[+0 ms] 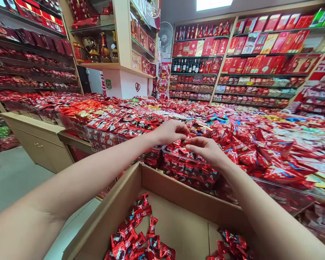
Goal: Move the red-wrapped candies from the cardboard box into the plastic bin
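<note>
My left hand [170, 132] and my right hand [208, 151] meet above a clear plastic bin [188, 159] filled with red wrapped candies. Both have their fingers pinched together around a small red wrapped candy [187, 138], mostly covered by the fingertips. Directly below my forearms is an open cardboard box [178, 178]. Loose red candies [130, 234] lie along its left side, and a smaller pile [231, 243] is in its right part, partly under my right forearm.
Bins of colourful packets cover the long display, with larger red bags [276, 151] on the right. A low wooden cabinet [35, 141] stands at left beside the floor [13, 180]. Stocked shelves [203, 54] line the walls; a fan [166, 33] is at the back.
</note>
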A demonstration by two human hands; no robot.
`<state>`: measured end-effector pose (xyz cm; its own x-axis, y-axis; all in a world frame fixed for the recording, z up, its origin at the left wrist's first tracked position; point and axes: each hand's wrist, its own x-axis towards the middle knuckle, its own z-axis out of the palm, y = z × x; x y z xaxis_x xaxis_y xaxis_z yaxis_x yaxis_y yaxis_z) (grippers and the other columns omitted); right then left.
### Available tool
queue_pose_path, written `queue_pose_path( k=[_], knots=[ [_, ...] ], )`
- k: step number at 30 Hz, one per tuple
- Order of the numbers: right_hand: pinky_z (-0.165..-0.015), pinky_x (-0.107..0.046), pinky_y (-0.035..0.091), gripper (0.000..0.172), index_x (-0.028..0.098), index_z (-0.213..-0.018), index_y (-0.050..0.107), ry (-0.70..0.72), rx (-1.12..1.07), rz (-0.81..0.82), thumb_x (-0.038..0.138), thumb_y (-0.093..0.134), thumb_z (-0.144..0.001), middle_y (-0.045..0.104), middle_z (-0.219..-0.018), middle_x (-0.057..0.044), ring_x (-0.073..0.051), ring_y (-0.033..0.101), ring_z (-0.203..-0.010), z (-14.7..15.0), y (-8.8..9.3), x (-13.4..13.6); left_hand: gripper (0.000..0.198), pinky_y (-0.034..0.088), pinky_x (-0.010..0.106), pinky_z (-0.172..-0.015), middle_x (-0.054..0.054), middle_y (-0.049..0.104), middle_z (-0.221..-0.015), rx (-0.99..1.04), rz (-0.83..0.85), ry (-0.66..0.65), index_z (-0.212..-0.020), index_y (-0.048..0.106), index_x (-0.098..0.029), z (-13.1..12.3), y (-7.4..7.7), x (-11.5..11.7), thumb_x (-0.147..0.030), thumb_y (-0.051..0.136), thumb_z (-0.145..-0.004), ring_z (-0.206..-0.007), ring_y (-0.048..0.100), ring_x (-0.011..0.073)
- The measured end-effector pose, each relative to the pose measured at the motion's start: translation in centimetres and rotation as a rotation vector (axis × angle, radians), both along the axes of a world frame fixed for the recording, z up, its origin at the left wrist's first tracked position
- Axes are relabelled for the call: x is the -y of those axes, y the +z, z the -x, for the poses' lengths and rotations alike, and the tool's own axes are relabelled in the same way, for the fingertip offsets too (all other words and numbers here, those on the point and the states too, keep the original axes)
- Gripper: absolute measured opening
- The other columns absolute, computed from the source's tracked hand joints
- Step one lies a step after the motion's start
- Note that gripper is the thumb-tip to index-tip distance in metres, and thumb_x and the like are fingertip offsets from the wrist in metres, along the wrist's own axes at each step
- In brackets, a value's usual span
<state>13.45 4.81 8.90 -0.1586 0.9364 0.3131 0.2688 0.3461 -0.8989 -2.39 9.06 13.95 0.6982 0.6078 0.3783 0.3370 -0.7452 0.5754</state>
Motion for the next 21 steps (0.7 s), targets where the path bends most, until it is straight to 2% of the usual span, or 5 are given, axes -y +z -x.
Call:
queue_pose_path(
  k=[6, 10, 16, 21],
  knots=[
    [-0.052, -0.024, 0.041, 0.026, 0.013, -0.076, 0.058, 0.045, 0.067, 0.114, 0.026, 0.067, -0.055, 0.059, -0.063, 0.0, -0.009, 0.051, -0.054, 0.5, 0.0, 0.0, 0.016, 0.041, 0.021, -0.067, 0.002, 0.062, -0.078, -0.242, -0.189, 0.064, -0.081, 0.061, -0.013, 0.7, -0.5, 0.1, -0.015, 0.055, -0.066, -0.073, 0.054, 0.0105],
    [-0.051, -0.022, 0.04, 0.027, 0.013, -0.076, 0.058, 0.043, 0.086, 0.137, 0.027, 0.067, -0.055, 0.058, -0.064, 0.0, -0.008, 0.05, -0.054, 0.4, 0.0, 0.0, 0.016, 0.039, 0.02, -0.064, 0.001, 0.062, -0.079, -0.267, -0.171, 0.066, -0.081, 0.06, -0.014, 0.9, -1.0, 0.4, -0.018, 0.055, -0.067, -0.072, 0.054, 0.0103],
    [-0.042, -0.02, 0.03, 0.025, 0.013, -0.071, 0.058, 0.058, 0.221, 0.106, 0.036, 0.06, -0.063, 0.053, -0.054, 0.003, -0.006, 0.041, -0.046, 0.2, -0.1, 0.2, 0.016, 0.038, 0.017, -0.058, 0.0, 0.061, -0.074, -0.378, -0.126, 0.018, -0.079, 0.06, -0.013, 1.0, -1.1, 0.7, -0.017, 0.056, -0.064, -0.067, 0.054, 0.0089],
    [-0.043, -0.02, 0.031, 0.023, 0.013, -0.071, 0.058, 0.063, 0.259, 0.1, 0.035, 0.058, -0.064, 0.051, -0.055, 0.003, -0.007, 0.04, -0.048, 0.4, 0.1, 0.3, 0.014, 0.036, 0.017, -0.057, -0.001, 0.06, -0.073, -0.389, -0.21, 0.0, -0.076, 0.06, -0.014, 1.0, -0.8, 0.6, -0.018, 0.057, -0.063, -0.067, 0.053, 0.0093]
  ],
)
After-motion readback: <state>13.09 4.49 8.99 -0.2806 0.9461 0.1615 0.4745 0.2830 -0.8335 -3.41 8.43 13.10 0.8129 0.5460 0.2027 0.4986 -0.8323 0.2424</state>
